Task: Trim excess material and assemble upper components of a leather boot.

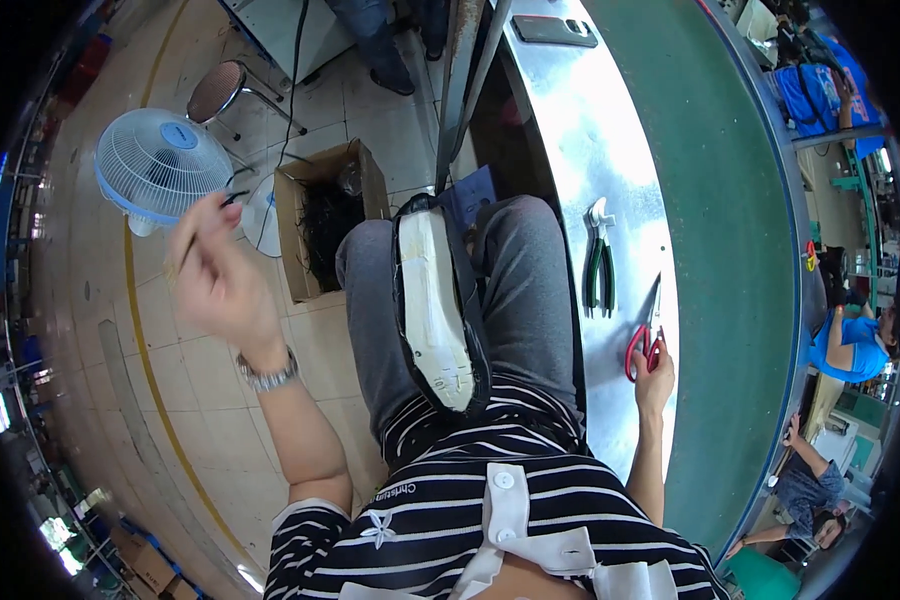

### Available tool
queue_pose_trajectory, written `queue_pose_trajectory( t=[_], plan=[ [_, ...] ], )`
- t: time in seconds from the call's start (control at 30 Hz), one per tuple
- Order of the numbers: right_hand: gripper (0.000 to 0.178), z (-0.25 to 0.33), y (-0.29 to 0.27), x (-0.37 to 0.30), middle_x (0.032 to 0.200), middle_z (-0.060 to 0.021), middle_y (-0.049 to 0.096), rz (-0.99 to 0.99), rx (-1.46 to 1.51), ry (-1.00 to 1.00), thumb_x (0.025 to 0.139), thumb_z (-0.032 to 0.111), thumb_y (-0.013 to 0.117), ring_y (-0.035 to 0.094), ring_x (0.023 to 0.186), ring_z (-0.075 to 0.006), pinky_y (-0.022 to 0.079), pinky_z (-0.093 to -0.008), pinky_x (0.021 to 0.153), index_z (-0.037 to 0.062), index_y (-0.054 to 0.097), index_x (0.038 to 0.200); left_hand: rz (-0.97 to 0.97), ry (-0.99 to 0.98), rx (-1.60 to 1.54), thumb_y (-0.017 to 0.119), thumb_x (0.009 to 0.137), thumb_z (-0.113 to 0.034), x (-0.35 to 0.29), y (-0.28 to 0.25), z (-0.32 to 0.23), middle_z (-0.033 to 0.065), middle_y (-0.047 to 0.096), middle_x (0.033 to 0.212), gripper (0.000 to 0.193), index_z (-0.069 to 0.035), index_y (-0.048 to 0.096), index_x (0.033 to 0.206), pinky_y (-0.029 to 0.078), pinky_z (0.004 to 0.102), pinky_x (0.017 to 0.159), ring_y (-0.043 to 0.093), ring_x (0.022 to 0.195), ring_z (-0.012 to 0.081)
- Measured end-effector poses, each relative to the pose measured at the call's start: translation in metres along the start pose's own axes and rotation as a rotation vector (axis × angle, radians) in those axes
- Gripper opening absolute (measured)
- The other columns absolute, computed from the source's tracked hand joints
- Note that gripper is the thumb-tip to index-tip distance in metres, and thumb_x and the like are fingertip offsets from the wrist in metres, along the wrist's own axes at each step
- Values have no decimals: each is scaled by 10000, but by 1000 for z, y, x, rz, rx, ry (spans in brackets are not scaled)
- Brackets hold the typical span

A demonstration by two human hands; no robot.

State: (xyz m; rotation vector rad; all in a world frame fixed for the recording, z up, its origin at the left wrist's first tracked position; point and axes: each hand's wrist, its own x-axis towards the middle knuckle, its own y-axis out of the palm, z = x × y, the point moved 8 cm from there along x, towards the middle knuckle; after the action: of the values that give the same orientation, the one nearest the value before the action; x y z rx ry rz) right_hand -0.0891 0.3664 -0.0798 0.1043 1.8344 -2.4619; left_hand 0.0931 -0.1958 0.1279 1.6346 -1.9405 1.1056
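Note:
Across my thighs lies a shoe upper on its last (434, 300), bottom up, its pale underside ringed by a black edge. My left hand (220, 275) is raised to the left of my knee, slightly blurred, fingertips pinched on a thin black scrap (236, 197). Over on the metal bench top, my right hand (655, 382) has its fingers at the red handles of a pair of scissors (645, 345), whose blades point away from me. Pincers with dark green handles (600, 262) lie beside them, farther from me. Neither hand touches the shoe.
A cardboard box (368, 180) of black scraps stands on the floor before my knees. Left of it are a fan (160, 165) and a round stool (216, 92). A phone (554, 31) lies at the bench's far end, beside a green belt (710, 250). Other people work at right.

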Motion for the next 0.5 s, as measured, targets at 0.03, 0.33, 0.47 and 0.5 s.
queue_pose_trajectory(
  t=[0.03,0.33,0.47,0.5],
  plan=[
    [498,-13,5,1,1089,-206,616,21,-51,44,838,205,698,616,990,-346,479,-412,859,-13,547,1259,122,-9,88,492,1009,-156,-5,12,29,175,657,1001,278,67,618,1115,522,289,710,646,766,173],
    [460,98,3,43,1164,-216,586,-129,209,-195,865,200,671,596,1011,-353,467,-411,913,-16,559,1255,589,-127,12,574,939,-272,-110,52,45,182,374,1498,653,1,309,1469,319,415,1102,368,1370,361],
    [597,164,33,68,1197,-212,571,-145,97,-326,834,311,698,541,1103,-378,436,-432,955,5,506,1309,827,444,-5,488,964,-342,-147,80,-50,106,469,1449,480,-101,520,1377,177,451,1164,358,1389,293],
    [620,176,40,72,1190,-207,569,-137,85,-327,825,330,704,540,1094,-376,442,-434,938,6,500,1312,858,430,20,499,961,-338,-148,91,-59,98,487,1434,457,-106,547,1352,189,453,1159,361,1387,291]
  ],
)
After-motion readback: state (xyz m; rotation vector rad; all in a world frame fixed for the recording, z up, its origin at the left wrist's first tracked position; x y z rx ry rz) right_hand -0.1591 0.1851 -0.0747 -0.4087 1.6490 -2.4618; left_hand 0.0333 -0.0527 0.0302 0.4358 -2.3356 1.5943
